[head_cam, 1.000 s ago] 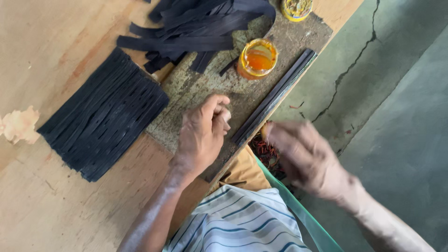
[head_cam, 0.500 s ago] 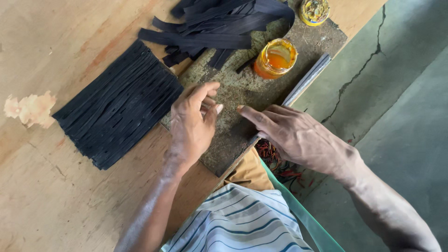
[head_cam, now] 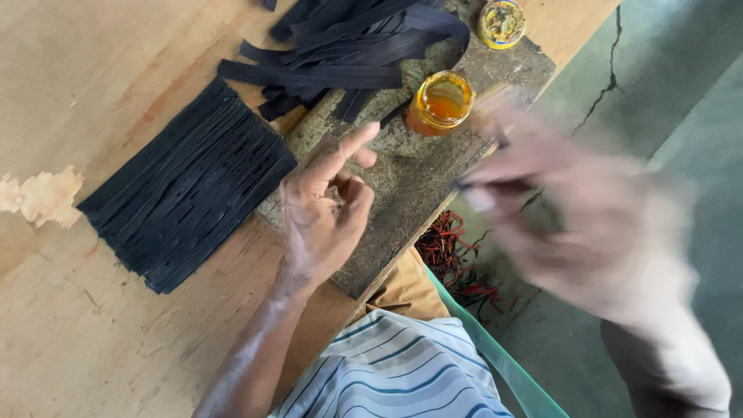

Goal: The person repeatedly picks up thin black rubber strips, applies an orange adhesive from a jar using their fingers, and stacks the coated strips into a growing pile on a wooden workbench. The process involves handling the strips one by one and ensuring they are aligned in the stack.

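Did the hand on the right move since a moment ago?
Yes. The right hand was resting on the grey work slab beside the left hand; now it is a blur off the slab's edge, out over the green floor.

Left hand (head_cam: 325, 209) rests palm-down, index finger stretched forward, other fingers curled loosely under. Right hand (head_cam: 576, 220) is a blur, lifted off to the side, grip unreadable.

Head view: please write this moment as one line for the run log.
left hand: on grey board, forefinger out | right hand: blurred, raised | orange jar: open | black strips: stacked on table
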